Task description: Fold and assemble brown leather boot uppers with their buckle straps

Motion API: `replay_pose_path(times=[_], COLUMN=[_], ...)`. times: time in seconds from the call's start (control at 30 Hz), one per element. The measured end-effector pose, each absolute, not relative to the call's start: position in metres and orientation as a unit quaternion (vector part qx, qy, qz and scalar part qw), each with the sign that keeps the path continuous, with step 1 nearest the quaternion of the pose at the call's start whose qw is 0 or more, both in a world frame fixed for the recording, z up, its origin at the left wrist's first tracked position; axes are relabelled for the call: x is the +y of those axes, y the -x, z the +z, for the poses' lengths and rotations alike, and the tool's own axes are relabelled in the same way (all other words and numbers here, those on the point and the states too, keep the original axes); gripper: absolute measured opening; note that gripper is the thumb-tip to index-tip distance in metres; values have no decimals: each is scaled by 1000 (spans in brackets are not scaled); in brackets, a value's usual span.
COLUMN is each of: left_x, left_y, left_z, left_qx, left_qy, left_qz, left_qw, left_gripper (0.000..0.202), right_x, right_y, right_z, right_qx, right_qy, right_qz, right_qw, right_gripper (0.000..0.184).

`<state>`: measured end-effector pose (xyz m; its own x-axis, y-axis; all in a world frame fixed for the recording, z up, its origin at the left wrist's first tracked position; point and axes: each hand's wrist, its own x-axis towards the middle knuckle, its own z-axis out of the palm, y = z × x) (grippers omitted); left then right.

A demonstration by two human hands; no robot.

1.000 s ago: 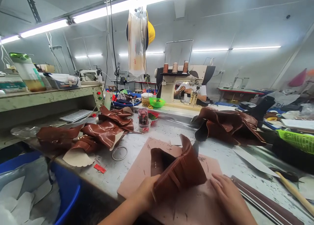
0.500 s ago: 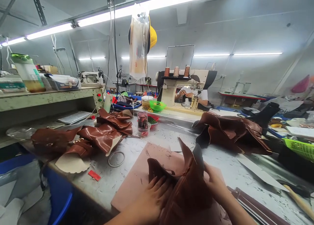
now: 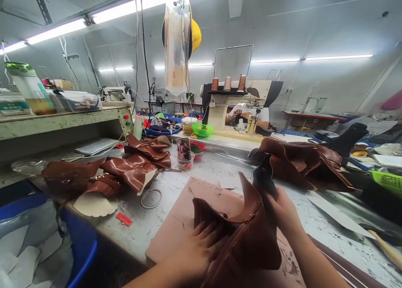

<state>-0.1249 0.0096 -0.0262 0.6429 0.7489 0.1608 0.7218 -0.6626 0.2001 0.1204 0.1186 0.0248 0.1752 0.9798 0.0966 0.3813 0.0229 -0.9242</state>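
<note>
"Where's the brown, curved leather piece?"
"Over the flat pink rectangular board, at the near edge of the white tabletop."
"And the hands?"
"Left hand spread on its dark inside, perhaps steadying it; right hand gripping the black-lined flap, seemingly to hold it upright."

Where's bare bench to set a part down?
Bare: bench strip between metal ring and pink board; also between phone and right leather bundle, behind white paper. Crowded: left leather pile; right edge, with wooden handle; near part of board, under leather piece.
</note>
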Motion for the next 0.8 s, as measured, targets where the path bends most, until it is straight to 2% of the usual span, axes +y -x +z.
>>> replay_pose_path(times=[0.2,0.43,0.53,0.6,0.67,0.73,0.8], left_x=[13,15,-1,-19,-36,-48,-51], left_y=[124,124,130,131,129,126,127], left_z=[-24,-9,9,18,21,18,13], left_qx=[400,413,368,329,316,330,345], left_qy=[-907,-889,-854,-772,-688,-646,-607], left_qz=[96,83,186,282,329,357,392], left_qw=[90,182,318,466,565,589,599], left_gripper=[60,50,49,63,72,69,60], right_x=[125,101,71,47,26,12,7], right_y=[-117,-166,-160,-146,-135,-131,-134], right_z=[33,17,12,8,6,8,11], right_qx=[-533,-362,-473,-602,-652,-657,-639], right_qy=[637,705,617,535,523,521,497], right_qz=[351,322,359,378,361,375,445], right_qw=[432,517,517,456,414,397,382], right_gripper=[20,41,44,45,38,33,35])
